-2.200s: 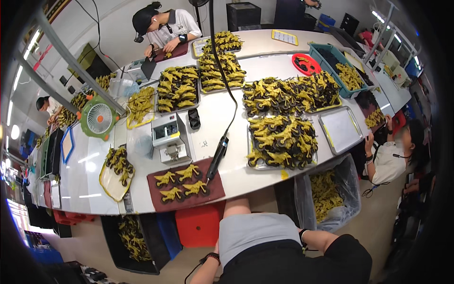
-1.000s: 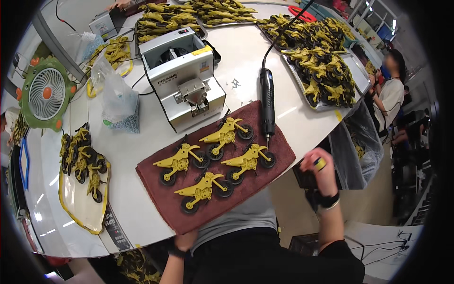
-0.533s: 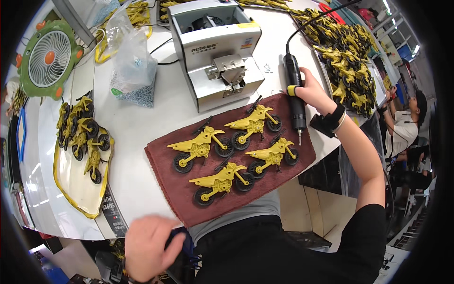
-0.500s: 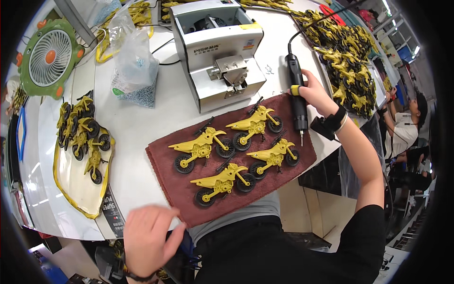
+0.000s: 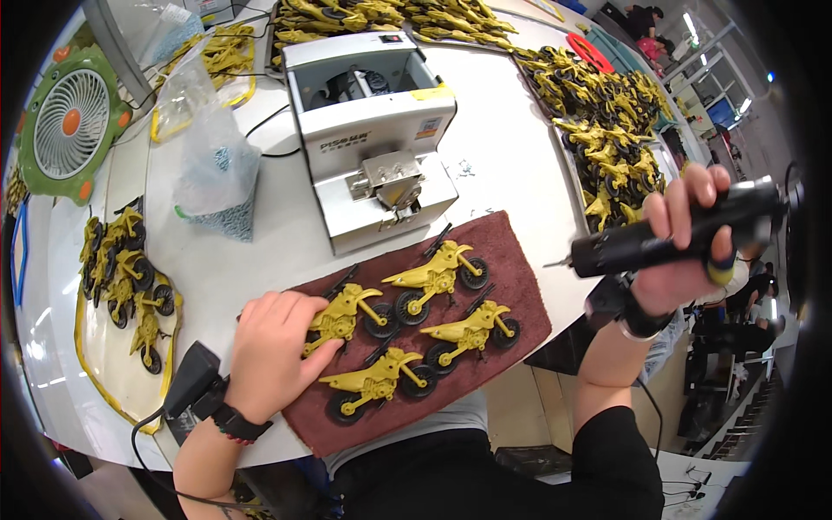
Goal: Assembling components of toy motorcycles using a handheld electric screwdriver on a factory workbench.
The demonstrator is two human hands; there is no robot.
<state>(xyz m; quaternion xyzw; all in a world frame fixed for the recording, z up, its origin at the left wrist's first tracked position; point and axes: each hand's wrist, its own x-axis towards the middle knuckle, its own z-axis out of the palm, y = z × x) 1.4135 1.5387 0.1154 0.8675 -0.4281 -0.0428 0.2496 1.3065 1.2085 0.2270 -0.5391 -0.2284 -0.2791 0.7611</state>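
My right hand (image 5: 680, 251) is wrapped round a black electric screwdriver (image 5: 637, 247), raised right of the mat, its thin bit pointing left. A maroon cloth mat (image 5: 520, 286) carries several yellow toy motorcycles with black wheels. My left hand (image 5: 276, 342) is closed over the rear of the far-left toy motorcycle (image 5: 342, 314), hiding its back wheel. Apart from the hands lie a far-right toy motorcycle (image 5: 438, 273), a near-right toy motorcycle (image 5: 472, 331) and a near-left toy motorcycle (image 5: 374, 381).
Behind the mat stands a white screw-feeding machine (image 5: 347, 143). Left of it are a plastic bag of small screws (image 5: 227, 195) and a green fan (image 5: 74, 121). Motorcycles lie on a yellow-rimmed tray (image 5: 108, 373); many more fill a tray (image 5: 607, 156) at the right.
My left hand has moved up from the mat's near edge onto the far-left motorcycle. The screwdriver has swung from upright to nearly level, out to the right. The whole view has shifted.
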